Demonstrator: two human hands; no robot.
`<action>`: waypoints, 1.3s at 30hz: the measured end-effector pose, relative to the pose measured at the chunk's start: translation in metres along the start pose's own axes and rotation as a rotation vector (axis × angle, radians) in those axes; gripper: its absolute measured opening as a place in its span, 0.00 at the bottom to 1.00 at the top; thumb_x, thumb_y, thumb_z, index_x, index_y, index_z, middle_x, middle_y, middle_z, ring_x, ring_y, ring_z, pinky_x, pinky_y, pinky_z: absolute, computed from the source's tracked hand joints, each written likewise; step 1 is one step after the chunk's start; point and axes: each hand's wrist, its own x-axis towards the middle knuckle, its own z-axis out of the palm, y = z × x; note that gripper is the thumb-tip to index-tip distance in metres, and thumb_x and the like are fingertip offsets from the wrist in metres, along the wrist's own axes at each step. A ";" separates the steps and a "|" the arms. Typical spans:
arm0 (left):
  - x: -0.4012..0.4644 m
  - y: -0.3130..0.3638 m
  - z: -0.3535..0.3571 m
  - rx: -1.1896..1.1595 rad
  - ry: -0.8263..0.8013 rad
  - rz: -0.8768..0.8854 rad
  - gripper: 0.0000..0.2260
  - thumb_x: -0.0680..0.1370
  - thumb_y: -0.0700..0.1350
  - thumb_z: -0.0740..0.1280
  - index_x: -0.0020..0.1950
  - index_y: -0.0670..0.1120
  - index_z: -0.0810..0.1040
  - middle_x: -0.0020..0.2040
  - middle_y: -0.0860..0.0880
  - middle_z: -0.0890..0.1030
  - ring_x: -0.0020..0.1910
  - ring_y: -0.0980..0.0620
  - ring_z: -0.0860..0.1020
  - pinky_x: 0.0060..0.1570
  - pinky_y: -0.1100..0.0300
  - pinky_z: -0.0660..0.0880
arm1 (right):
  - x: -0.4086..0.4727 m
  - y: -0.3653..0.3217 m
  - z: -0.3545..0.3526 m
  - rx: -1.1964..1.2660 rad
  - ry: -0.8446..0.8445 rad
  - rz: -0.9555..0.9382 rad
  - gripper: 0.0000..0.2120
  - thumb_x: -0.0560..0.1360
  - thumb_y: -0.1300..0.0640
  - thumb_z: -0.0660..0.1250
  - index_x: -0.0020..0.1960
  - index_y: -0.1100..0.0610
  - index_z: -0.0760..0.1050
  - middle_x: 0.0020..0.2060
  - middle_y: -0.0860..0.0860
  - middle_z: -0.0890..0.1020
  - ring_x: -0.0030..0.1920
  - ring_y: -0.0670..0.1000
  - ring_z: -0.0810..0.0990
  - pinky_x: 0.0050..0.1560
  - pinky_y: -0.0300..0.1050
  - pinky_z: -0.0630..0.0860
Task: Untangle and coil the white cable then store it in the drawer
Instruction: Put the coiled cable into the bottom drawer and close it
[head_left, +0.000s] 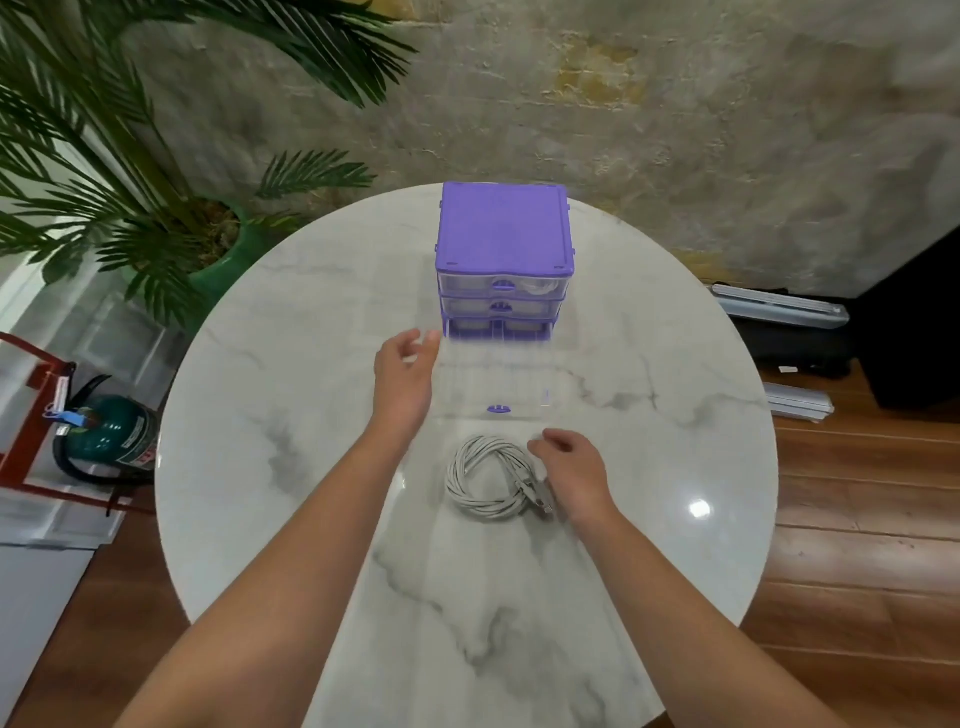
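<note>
Bright, even light is falling from overhead. A glare spot is showing on the marble table at right. Shadows are staying faint. Wide-angle distortion is bending the edges; the whole frame is reading slightly soft.

The clear drawer pulled out mid-frame is barely visible; plant and extinguisher get cropped left.

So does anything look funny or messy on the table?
Nothing is spilled or broken. The white cable lies neatly coiled on the marble table. The only odd bit: the clear bottom drawer is pulled far out of the purple drawer unit, open and waiting.
</note>
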 end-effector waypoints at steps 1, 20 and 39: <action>-0.010 -0.011 -0.001 0.013 0.040 0.000 0.18 0.80 0.52 0.66 0.64 0.41 0.75 0.57 0.46 0.77 0.51 0.54 0.75 0.58 0.57 0.73 | -0.004 0.003 0.000 -0.070 -0.035 -0.020 0.19 0.73 0.54 0.71 0.63 0.58 0.77 0.53 0.51 0.81 0.51 0.51 0.80 0.54 0.43 0.74; -0.104 -0.084 0.010 -0.038 -0.170 -0.254 0.18 0.77 0.35 0.66 0.65 0.47 0.75 0.63 0.42 0.71 0.52 0.45 0.80 0.34 0.63 0.79 | -0.032 0.014 0.001 -0.064 -0.051 -0.113 0.14 0.71 0.56 0.72 0.56 0.51 0.77 0.47 0.49 0.81 0.47 0.50 0.81 0.50 0.43 0.77; -0.007 0.006 0.028 0.700 -0.213 0.131 0.27 0.76 0.54 0.69 0.74 0.53 0.66 0.68 0.49 0.69 0.63 0.47 0.75 0.57 0.53 0.72 | 0.053 -0.080 0.007 -0.591 0.124 -0.339 0.21 0.70 0.39 0.66 0.58 0.49 0.78 0.47 0.49 0.85 0.51 0.53 0.82 0.54 0.49 0.78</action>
